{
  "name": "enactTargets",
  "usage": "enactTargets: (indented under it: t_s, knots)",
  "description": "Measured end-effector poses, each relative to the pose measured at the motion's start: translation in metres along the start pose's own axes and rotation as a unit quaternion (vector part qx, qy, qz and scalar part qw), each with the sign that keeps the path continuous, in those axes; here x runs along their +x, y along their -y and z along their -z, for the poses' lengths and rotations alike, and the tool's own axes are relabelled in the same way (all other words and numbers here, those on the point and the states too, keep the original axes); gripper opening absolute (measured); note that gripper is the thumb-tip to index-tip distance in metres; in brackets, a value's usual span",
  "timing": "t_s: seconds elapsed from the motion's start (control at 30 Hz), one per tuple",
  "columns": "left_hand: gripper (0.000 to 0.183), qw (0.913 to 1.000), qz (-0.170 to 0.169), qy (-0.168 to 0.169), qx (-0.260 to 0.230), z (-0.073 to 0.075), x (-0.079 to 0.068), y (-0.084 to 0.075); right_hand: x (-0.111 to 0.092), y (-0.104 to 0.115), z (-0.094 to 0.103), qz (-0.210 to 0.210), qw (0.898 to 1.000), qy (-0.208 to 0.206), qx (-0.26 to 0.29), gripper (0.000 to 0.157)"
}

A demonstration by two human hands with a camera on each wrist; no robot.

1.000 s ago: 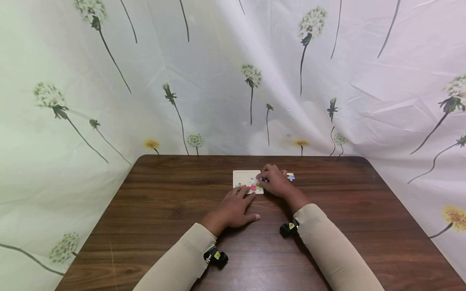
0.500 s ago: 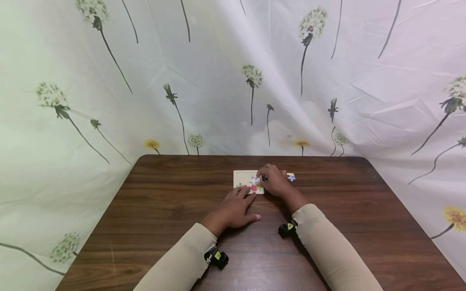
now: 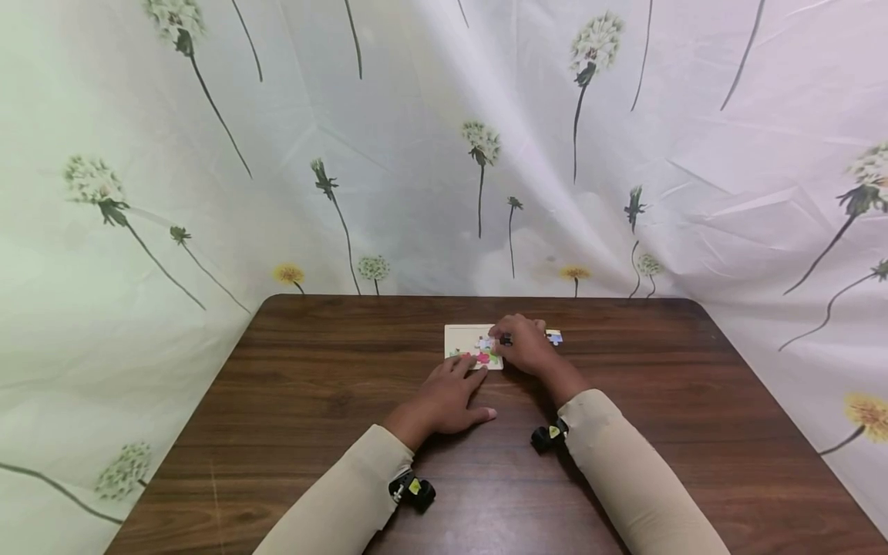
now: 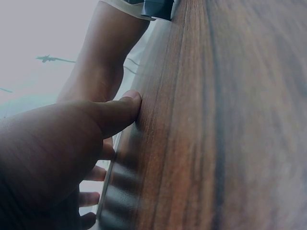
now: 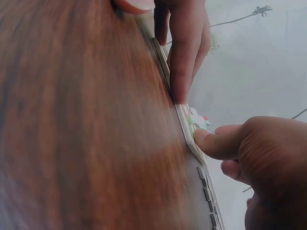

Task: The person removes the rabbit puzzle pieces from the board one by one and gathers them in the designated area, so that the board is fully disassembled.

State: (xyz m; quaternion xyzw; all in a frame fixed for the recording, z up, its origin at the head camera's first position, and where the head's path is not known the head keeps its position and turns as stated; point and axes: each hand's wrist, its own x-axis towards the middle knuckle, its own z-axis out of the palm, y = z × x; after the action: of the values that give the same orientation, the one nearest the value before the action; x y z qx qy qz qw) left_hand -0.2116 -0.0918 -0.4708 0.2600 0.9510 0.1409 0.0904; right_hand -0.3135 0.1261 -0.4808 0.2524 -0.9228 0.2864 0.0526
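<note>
A small pale jigsaw tray (image 3: 458, 338) lies near the far side of the table. Colourful pieces fill part of its lower and right areas. My left hand (image 3: 444, 397) rests flat beside it, fingertips on the tray's near edge and thumb out on the wood. At the tray's right side, my right hand (image 3: 525, 347) pinches a jigsaw piece (image 5: 198, 118) between thumb and fingers. From the right wrist view this piece is tilted just above the tray; its picture is mostly hidden. In the left wrist view my left hand (image 4: 53, 148) hides the tray.
More loose jigsaw pieces (image 3: 553, 337) lie right of the tray, partly behind my right hand; the right wrist view shows several in a row (image 5: 207, 194). A brown wooden table (image 3: 333, 401) extends around, with a flower-printed cloth (image 3: 416, 193) hanging behind its far edge.
The right hand's fingers shift very slightly over the tray's right side while still pinching the piece. My left hand stays in place.
</note>
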Motion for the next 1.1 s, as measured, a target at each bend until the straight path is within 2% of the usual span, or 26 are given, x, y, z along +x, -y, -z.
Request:
enactTargets:
  t_s: [0.17,0.4,0.67,0.93,1.1]
  knots:
    - [0.081,1.0,0.002,0.002,-0.002,0.0007,-0.0007,-0.0003,0.0002,0.0004,0.001,0.004,1.0,0.006,0.0,0.023]
    - [0.081,0.9999,0.006,0.007,0.006,0.0004,-0.0001,0.0006,0.0011,0.002,0.001,0.003,1.0,0.008,-0.02,0.019]
    - [0.081,0.9999,0.007,0.007,0.008,0.0,-0.0004,0.0007,-0.0003,0.0042,0.0018,-0.009,1.0,0.024,-0.006,0.027]
    - [0.082,0.9999,0.008,0.008,0.007,-0.0004,-0.001,0.0013,0.0002,0.0039,-0.0006,-0.015,0.999,0.029,-0.01,0.025]
    - [0.081,0.9999,0.006,0.007,0.009,-0.0003,-0.0004,0.0007,-0.0002,0.0002,0.0004,-0.004,1.0,0.02,-0.003,0.022]
